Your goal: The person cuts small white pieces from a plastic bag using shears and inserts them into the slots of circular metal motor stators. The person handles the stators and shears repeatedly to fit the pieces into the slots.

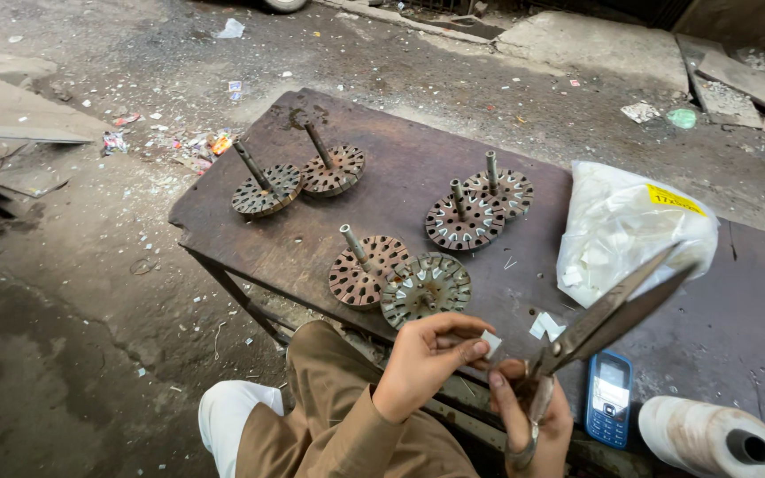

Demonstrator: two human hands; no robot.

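My left hand (427, 358) pinches a small white paper piece (491, 342) between thumb and fingers, just in front of a slotted round metal rotor (427, 288) with a shaft. My right hand (533, 425) grips the handles of large metal scissors (608, 319), whose blades point up and to the right, slightly apart. The scissors' pivot lies right beside the white piece. Both hands hover over the near edge of a dark metal table (382, 177).
Several more rotors with shafts stand on the table: a pair at the far left (263, 190), a pair in the middle (480, 212), one (360, 265) by the nearest. A white plastic bag (622, 230) of paper pieces, a blue phone (610, 398), a roll (710, 438) and loose white scraps (546, 326) lie at the right.
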